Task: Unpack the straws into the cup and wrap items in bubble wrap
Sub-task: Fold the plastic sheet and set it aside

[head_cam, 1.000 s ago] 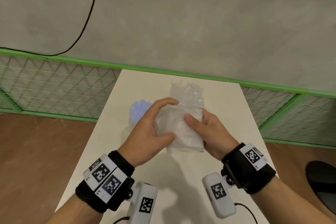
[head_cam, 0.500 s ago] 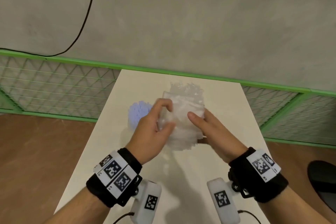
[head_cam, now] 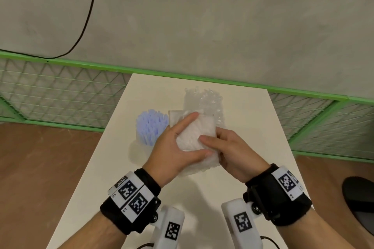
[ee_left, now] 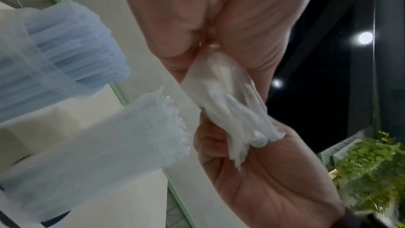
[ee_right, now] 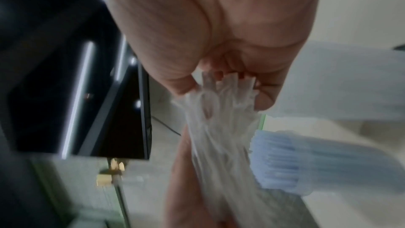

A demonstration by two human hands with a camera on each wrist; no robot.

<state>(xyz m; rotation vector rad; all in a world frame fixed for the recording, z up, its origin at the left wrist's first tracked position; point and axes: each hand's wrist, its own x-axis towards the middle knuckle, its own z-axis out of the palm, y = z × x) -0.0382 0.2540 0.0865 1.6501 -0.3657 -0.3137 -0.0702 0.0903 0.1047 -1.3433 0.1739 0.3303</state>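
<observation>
Both hands hold a clear plastic packet of white straws [head_cam: 204, 125] just above the white table [head_cam: 202, 192]. My left hand [head_cam: 199, 135] grips it from the left, index finger stretched over its top and thumb under the near end. My right hand [head_cam: 214, 144] grips the right side, thumb on top. The wrist views show the packet [ee_left: 232, 110] [ee_right: 219, 127] pinched between the palms. A clear cup full of pale blue straws [head_cam: 150, 125] [ee_left: 72, 49] [ee_right: 285, 159] stands upright just left of the hands. Bubble wrap [head_cam: 210, 103] [ee_left: 109, 136] lies behind the packet.
The table is narrow, and its far edge meets a green-framed wire fence [head_cam: 60, 95] below a grey wall. Brown floor lies on both sides. A dark object [head_cam: 362, 202] sits on the floor at the right.
The hands have turned and shifted the packet between them. My left index finger has stretched out along its top. The cup and bubble wrap have not moved.
</observation>
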